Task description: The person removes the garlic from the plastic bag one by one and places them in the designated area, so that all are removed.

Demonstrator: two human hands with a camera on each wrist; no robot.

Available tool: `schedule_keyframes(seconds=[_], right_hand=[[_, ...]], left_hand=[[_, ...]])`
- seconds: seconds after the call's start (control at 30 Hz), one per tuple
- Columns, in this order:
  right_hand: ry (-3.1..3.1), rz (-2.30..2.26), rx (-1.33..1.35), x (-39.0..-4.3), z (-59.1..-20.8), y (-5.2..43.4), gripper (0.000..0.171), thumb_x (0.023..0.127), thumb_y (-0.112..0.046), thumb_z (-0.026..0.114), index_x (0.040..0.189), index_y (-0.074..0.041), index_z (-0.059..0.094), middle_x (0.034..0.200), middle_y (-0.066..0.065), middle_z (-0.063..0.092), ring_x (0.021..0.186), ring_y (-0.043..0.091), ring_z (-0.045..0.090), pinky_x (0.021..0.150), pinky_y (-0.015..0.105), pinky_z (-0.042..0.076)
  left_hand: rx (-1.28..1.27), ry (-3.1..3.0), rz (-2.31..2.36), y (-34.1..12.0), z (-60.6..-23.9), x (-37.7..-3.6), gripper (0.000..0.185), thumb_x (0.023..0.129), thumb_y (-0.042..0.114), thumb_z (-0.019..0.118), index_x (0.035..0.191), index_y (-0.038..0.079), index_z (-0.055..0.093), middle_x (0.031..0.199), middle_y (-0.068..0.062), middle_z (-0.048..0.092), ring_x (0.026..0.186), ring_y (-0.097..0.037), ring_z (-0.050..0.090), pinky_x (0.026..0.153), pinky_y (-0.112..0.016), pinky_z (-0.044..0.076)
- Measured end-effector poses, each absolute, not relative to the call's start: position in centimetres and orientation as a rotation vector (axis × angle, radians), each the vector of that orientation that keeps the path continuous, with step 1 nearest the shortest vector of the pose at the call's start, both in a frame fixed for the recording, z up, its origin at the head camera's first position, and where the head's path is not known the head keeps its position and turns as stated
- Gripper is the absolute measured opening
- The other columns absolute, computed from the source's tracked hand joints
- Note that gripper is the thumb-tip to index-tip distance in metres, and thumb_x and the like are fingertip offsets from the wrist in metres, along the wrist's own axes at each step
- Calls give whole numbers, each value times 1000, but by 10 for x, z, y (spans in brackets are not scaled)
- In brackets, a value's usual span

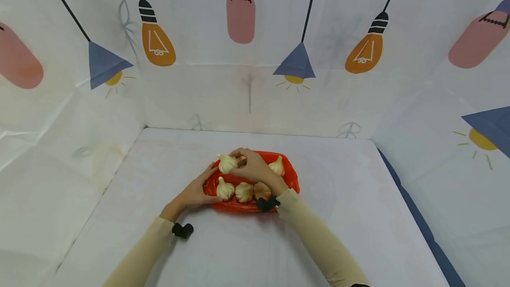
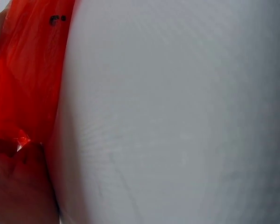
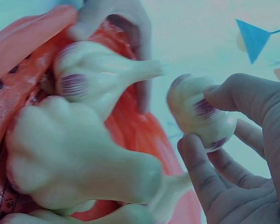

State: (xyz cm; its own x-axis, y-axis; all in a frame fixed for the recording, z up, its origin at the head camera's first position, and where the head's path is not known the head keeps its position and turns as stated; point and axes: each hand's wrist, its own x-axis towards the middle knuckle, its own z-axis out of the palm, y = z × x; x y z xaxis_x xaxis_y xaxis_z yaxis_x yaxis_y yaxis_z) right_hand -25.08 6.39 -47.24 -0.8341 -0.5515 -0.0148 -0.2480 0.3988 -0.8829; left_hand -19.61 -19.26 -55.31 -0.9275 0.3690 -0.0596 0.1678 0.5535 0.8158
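My right hand (image 1: 255,168) pinches a pale garlic bulb (image 1: 227,164) above the back left of an open red plastic bag (image 1: 292,176). The right wrist view shows thumb and fingers around this held bulb (image 3: 189,105), which has purple streaks. My left hand (image 1: 195,191) grips the bag's left end, its thumb toward the front and its fingers toward the back. Several more garlic bulbs (image 1: 225,188) lie inside, with a front row and another bulb (image 1: 276,166) at the back right. My right hand and wrist partly cover the bag's middle.
The bag stands on a white tabletop (image 1: 223,251). White sheeting (image 1: 191,87) printed with lamps and bulbs encloses the back and sides. A dark blue strip (image 1: 414,209) runs along the right edge. Black wrist fittings (image 1: 183,230) sit at the cuffs.
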Motion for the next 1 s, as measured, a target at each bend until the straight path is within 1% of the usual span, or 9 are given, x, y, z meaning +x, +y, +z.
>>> schedule_keyframes(seconds=[0.2,0.37,0.53,0.6,0.67,0.8,0.87,1.0], right_hand=[[2377,-1443,-684,-248,-465,72,46,90,-21,76,134,-19,63,136,2,62,116,25,69,89,35,61],[2313,-1560,-617,-244,-459,79,45,92,-21,76,135,-19,62,137,3,62,118,24,69,96,40,59],[2262,-1660,-546,-238,-452,87,48,91,-24,78,136,-22,62,138,5,62,119,23,68,95,43,60],[2226,-1703,-504,-236,-450,91,50,91,-25,79,137,-22,61,138,7,62,118,22,68,91,44,61],[2198,-1734,-479,-232,-447,95,50,91,-24,79,138,-22,61,138,9,62,118,23,69,91,48,61],[2195,-1775,-461,-225,-444,104,48,92,-21,77,137,-23,61,139,6,61,117,22,69,90,54,60],[2206,-1803,-469,-223,-441,109,46,93,-20,77,136,-22,61,141,4,59,118,22,68,92,53,59],[2262,-1864,-469,-220,-434,118,45,94,-19,76,136,-21,62,142,4,57,117,24,68,87,42,61]], left_hand=[[458,2557,1314,-192,-555,-197,114,75,51,90,164,18,28,175,0,8,160,-36,12,123,-66,21],[422,2556,1333,-192,-554,-198,113,74,49,91,164,20,28,175,0,12,160,-36,14,124,-65,20],[406,2542,1346,-192,-553,-200,111,76,50,89,165,28,26,175,4,12,159,-37,15,122,-68,22],[408,2540,1360,-192,-554,-200,111,76,50,89,165,30,26,175,5,11,159,-37,14,122,-68,22],[410,2538,1379,-193,-554,-199,110,76,48,89,164,28,28,175,5,11,160,-37,13,123,-67,21],[431,2546,1392,-194,-555,-198,106,76,45,90,163,20,33,175,1,10,160,-35,11,124,-66,19],[442,2546,1394,-194,-555,-198,104,77,43,90,162,17,35,175,-1,11,160,-35,11,124,-65,18],[453,2533,1389,-194,-553,-198,104,78,42,89,162,16,34,175,-4,10,160,-38,11,124,-66,19]])
